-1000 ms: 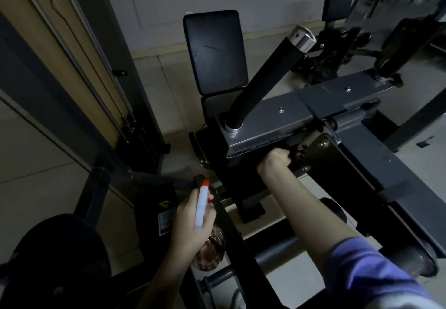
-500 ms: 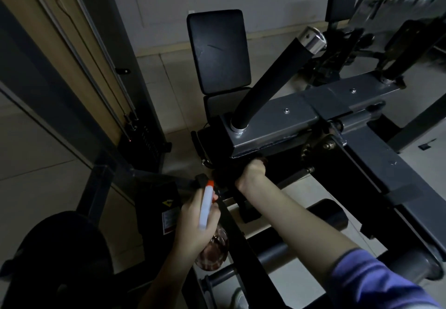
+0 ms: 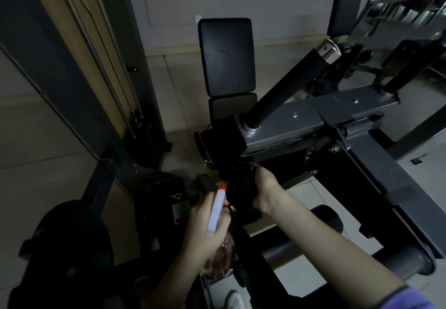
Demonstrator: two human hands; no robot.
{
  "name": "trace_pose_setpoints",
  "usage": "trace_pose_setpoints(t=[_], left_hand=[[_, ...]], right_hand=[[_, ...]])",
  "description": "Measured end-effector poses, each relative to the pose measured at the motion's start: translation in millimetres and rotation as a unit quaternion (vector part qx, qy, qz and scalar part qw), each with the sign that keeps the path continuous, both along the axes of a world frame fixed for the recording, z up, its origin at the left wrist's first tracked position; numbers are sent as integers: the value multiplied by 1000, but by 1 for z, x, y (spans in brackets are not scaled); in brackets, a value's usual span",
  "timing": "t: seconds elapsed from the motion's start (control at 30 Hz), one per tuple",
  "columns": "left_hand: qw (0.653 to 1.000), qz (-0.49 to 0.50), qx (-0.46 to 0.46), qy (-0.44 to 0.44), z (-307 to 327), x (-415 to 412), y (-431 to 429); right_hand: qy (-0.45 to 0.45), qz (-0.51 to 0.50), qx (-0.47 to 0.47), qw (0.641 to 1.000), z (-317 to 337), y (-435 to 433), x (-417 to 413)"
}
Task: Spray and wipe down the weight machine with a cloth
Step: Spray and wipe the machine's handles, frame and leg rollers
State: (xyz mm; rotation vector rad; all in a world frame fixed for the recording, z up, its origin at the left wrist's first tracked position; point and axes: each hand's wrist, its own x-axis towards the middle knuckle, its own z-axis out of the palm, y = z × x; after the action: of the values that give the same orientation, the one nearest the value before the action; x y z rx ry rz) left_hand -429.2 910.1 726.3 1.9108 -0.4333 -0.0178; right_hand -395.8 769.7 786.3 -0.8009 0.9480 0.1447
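The weight machine (image 3: 284,125) fills the middle: a grey steel frame, a black handle bar with a chrome end (image 3: 287,91) and a black back pad (image 3: 226,55). My left hand (image 3: 205,229) grips a spray bottle (image 3: 217,209) with a white head and orange nozzle, its clear body low in my palm. My right hand (image 3: 264,190) holds a dark cloth (image 3: 237,185) against the dark underside of the frame, just below the grey beam. The cloth is hard to make out in the shadow.
A weight stack with cables (image 3: 144,134) stands at the left beside a tall dark post. A round black pad (image 3: 70,241) sits at lower left. Padded rollers (image 3: 321,221) lie low at the right. More machines (image 3: 347,14) stand behind, on a tiled floor.
My right hand has slid left and down along the frame's underside with the cloth, ending close to the spray bottle. My left hand has kept the bottle about where it was.
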Motion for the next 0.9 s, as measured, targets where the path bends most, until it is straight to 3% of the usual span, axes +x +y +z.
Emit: trace_pose_setpoints(t=[0.17,0.43,0.7,0.8,0.9], left_hand=[[1000,-14,-4,-3,-1,-16,26],[1000,0,-8,20,-5,-49,83],[999,32,18,40,-29,-95,138],[995,91,17,27,-42,-115,147],[983,123,1,136,-56,-128,158]], right_hand=[[21,0,-52,998,8,13,-16],[-19,-9,-79,997,13,67,-59],[-51,105,-55,992,15,128,-85],[-51,136,-94,985,6,157,-91],[-73,188,-191,961,-14,177,-95]])
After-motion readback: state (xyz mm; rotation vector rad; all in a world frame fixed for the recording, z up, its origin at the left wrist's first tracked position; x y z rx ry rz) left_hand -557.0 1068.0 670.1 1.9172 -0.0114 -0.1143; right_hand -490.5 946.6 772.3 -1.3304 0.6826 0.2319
